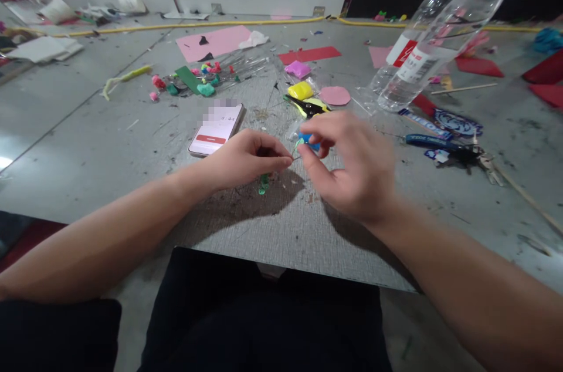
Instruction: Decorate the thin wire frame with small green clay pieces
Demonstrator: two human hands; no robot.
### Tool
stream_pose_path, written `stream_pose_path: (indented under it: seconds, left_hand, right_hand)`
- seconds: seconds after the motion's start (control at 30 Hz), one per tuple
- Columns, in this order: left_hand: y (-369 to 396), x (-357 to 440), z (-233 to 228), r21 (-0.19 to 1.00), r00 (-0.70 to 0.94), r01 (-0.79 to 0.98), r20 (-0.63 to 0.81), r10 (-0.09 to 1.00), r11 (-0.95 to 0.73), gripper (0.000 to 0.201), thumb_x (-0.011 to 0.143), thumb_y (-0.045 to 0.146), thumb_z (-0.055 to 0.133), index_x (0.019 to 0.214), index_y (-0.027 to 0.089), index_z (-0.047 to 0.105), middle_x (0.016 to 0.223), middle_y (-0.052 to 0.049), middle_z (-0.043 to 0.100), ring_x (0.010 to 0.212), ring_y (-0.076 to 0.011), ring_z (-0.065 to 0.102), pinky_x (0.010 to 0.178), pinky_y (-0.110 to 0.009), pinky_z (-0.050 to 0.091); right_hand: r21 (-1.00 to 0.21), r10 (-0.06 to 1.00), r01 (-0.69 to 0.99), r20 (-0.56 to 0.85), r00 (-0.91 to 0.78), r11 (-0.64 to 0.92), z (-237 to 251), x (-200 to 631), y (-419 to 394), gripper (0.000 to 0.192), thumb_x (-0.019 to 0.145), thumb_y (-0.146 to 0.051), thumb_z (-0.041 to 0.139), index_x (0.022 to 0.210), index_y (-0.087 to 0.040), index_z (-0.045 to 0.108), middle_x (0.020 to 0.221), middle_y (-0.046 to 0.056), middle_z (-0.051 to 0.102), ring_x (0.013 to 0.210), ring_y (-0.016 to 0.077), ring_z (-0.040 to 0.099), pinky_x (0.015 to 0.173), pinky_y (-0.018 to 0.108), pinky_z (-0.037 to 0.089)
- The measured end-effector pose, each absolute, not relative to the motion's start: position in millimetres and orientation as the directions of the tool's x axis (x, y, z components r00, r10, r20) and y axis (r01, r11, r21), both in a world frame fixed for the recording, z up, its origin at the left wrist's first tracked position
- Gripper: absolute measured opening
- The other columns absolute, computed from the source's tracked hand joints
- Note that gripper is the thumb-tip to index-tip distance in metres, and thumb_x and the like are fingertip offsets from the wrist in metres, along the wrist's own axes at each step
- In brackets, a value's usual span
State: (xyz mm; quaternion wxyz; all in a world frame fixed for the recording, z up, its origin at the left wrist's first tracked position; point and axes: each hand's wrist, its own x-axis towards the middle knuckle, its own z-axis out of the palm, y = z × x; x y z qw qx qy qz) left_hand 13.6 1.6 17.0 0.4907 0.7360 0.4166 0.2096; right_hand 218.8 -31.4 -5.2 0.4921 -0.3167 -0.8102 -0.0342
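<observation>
Thumb and forefinger of my left hand [253, 155] are closed in a pinch on a thin wire [296, 157], whose end pokes out to the right. My right hand [347, 158], a little blurred, is close by on the right, thumb and forefinger curved with a gap between them. A small pale green piece [299, 142] shows at that gap; whether the thumb touches it I cannot tell. Partly hidden behind the right fingers is a blue packet [313, 141]. Below my left fingers lie small green bits [263, 185] on the grey table [246, 231].
A phone [215, 129] lies beyond my left hand. Yellow-and-black pliers [308, 105], a yellow packet [300, 90] and a pink packet [298, 70] lie ahead. Two plastic bottles [413, 64] stand at the right, near keys on a lanyard [457, 149]. Coloured clay lumps [206, 89] lie at the left.
</observation>
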Motion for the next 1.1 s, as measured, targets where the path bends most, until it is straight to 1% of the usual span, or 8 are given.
stream_pose_path:
  seconds: [0.1,0.27,0.33,0.47,0.53,0.77,0.93,1.1]
  left_hand:
    - [1,15,17,0.899,0.540,0.409,-0.103,0.835,-0.154,0.013,0.088,0.025,0.071,0.079,0.015,0.075,0.068,0.000,0.067,0.060,-0.0089,0.055,0.055,-0.022,0.042]
    - [3,15,18,0.898,0.506,0.422,-0.117,0.855,-0.126,0.013,0.087,0.025,0.071,0.079,0.016,0.075,0.068,-0.001,0.069,0.062,-0.0101,0.059,0.059,-0.023,0.045]
    - [4,14,17,0.900,0.502,0.422,-0.130,0.855,-0.111,0.015,0.088,0.027,0.071,0.078,0.017,0.075,0.068,-0.001,0.070,0.062,-0.0106,0.059,0.059,-0.024,0.045]
    - [4,13,14,0.904,0.513,0.416,-0.140,0.847,-0.103,0.015,0.087,0.028,0.072,0.080,0.017,0.077,0.072,-0.002,0.070,0.065,-0.0113,0.060,0.062,-0.025,0.045]
    - [3,13,14,0.907,0.516,0.415,-0.166,0.840,-0.076,0.015,0.087,0.029,0.073,0.081,0.017,0.077,0.074,-0.002,0.071,0.066,-0.0112,0.060,0.062,-0.024,0.045]
    - [1,14,19,0.891,0.511,0.432,-0.370,0.775,0.141,0.024,0.092,0.030,0.070,0.072,0.017,0.074,0.064,-0.001,0.064,0.050,-0.0072,0.046,0.047,-0.022,0.032]
    - [2,12,17,0.907,0.546,0.354,-0.398,0.737,0.228,0.024,0.088,0.033,0.075,0.069,0.017,0.075,0.066,-0.003,0.065,0.055,-0.0092,0.053,0.050,-0.023,0.035]
    - [3,14,15,0.893,0.506,0.342,-0.436,0.744,0.291,0.022,0.084,0.031,0.080,0.070,0.016,0.074,0.067,-0.003,0.065,0.056,-0.0091,0.053,0.047,-0.022,0.033]
  right_hand:
    - [-0.488,0.640,0.526,0.754,-0.147,0.696,-18,216,-26,0.027,0.096,-0.021,0.060,0.122,-0.027,0.059,0.104,0.006,0.069,0.083,0.0203,0.066,0.064,0.036,0.055]
    - [-0.683,0.752,0.430,0.659,0.015,0.590,-33,217,-13,0.039,0.089,-0.023,0.069,0.125,-0.027,0.055,0.121,0.009,0.061,0.093,0.0198,0.065,0.063,0.032,0.055]
    - [-0.740,0.802,0.393,0.598,0.011,0.546,-33,217,-10,0.039,0.088,-0.025,0.071,0.124,-0.026,0.055,0.117,0.008,0.063,0.092,0.0196,0.066,0.064,0.032,0.055]
    - [-0.743,0.845,0.408,0.501,-0.188,0.531,-26,216,-11,0.007,0.093,-0.028,0.067,0.093,-0.021,0.064,0.086,0.003,0.068,0.079,0.0185,0.064,0.066,0.033,0.051]
    - [-0.724,0.832,0.410,0.501,-0.240,0.555,-24,215,-12,0.011,0.093,-0.026,0.065,0.083,-0.021,0.064,0.081,0.003,0.068,0.076,0.0184,0.062,0.065,0.033,0.049]
    - [-0.740,0.816,0.353,0.477,-0.326,0.573,-23,217,-11,0.009,0.095,-0.025,0.063,0.086,-0.021,0.064,0.083,0.002,0.069,0.077,0.0177,0.061,0.069,0.033,0.046]
    - [-0.777,0.817,0.293,0.447,-0.365,0.557,-20,218,-14,0.010,0.097,-0.026,0.062,0.089,-0.020,0.064,0.081,0.001,0.070,0.075,0.0168,0.062,0.070,0.033,0.048]
    - [-0.718,0.781,0.335,0.477,-0.402,0.611,-20,218,-16,0.009,0.097,-0.022,0.061,0.097,-0.019,0.069,0.090,0.004,0.073,0.082,0.0188,0.066,0.075,0.035,0.051]
